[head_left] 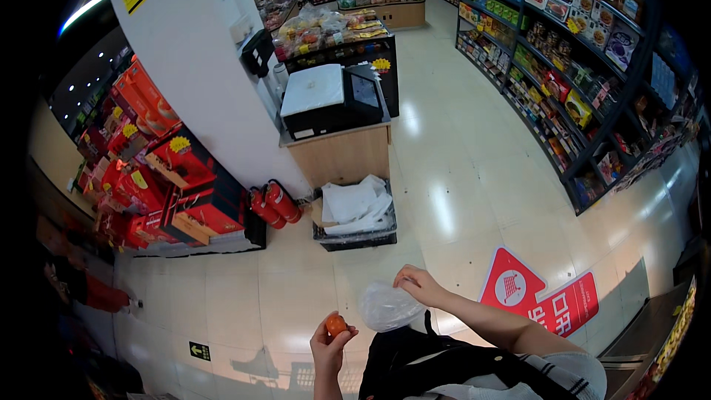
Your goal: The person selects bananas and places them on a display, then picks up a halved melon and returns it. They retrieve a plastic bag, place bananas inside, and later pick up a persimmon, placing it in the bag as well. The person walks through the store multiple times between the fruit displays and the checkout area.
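Note:
Low in the middle, my left hand grips a small round orange fruit between thumb and fingers; its exact kind is hard to tell. Just to the right, my right hand pinches the upper edge of a thin translucent plastic bag. The bag hangs puffed out in front of my body, with a gap between it and the fruit. Whether anything lies inside the bag, I cannot make out.
Ahead stands a wooden counter with a weighing scale. A black crate of white bags sits before it, fire extinguishers beside it. Red gift boxes are stacked left; stocked shelves line the right. A red floor sign lies nearby.

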Motion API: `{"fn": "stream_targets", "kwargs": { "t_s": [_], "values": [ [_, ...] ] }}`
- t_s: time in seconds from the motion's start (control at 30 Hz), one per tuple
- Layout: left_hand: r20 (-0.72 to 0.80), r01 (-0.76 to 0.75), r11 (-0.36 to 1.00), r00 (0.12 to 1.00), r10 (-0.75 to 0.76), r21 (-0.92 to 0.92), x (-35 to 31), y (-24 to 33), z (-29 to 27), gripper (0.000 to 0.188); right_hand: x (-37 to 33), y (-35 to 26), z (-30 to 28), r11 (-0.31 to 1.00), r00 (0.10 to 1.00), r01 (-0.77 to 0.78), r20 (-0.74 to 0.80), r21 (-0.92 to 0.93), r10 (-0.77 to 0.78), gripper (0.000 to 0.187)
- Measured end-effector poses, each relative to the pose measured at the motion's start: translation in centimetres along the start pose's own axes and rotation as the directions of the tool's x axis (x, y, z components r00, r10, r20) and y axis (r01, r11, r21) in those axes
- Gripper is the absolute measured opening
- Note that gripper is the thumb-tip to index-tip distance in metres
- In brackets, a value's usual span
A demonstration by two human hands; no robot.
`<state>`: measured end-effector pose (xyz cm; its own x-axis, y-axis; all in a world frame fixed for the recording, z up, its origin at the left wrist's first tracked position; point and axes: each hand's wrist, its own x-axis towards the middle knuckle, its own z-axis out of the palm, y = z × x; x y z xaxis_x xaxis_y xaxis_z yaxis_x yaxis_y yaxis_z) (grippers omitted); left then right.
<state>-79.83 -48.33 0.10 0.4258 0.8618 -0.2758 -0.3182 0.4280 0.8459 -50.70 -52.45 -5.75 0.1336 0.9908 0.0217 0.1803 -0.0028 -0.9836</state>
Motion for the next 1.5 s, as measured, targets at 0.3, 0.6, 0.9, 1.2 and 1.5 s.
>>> {"fn": "stream_targets", "kwargs": {
  "t_s": [0.3, 0.6, 0.9, 1.2, 1.5],
  "values": [
    [0.493, 0.095, 0.983, 0.855, -0.162, 0.157, 27.6, 2.1, 17.5, 0.053, 18.3, -2.3, -17.4, 0.952, 0.987, -0.155, 0.079, 0.264, 0.139, 0.014],
    [0.691, 0.221, 0.933, 0.628, -0.358, 0.282, 51.4, 1.3, 36.4, 0.057, 32.6, 1.7, -38.0, 0.882, 0.968, -0.052, -0.193, 0.468, 0.16, 0.013],
    [0.493, 0.273, 0.947, 0.808, -0.322, 0.17, 67.8, -1.7, 48.4, 0.057, 51.4, 6.4, -55.0, 0.931, 0.988, -0.121, -0.05, 0.345, 0.147, 0.008],
    [0.064, -0.152, 0.983, 0.987, 0.146, 0.107, 69.3, 0.2, 50.0, 0.06, 63.9, 4.5, -53.7, 0.916, 0.842, -0.295, 0.527, 0.271, 0.116, 0.013],
    [-0.632, -0.451, 0.871, 0.737, 0.24, -0.195, 57.1, -10.3, 60.9, 0.061, 61.6, 5.0, -52.0, 0.967, -0.162, -0.254, 0.986, 0.001, -0.043, 0.034]
  ]
}}
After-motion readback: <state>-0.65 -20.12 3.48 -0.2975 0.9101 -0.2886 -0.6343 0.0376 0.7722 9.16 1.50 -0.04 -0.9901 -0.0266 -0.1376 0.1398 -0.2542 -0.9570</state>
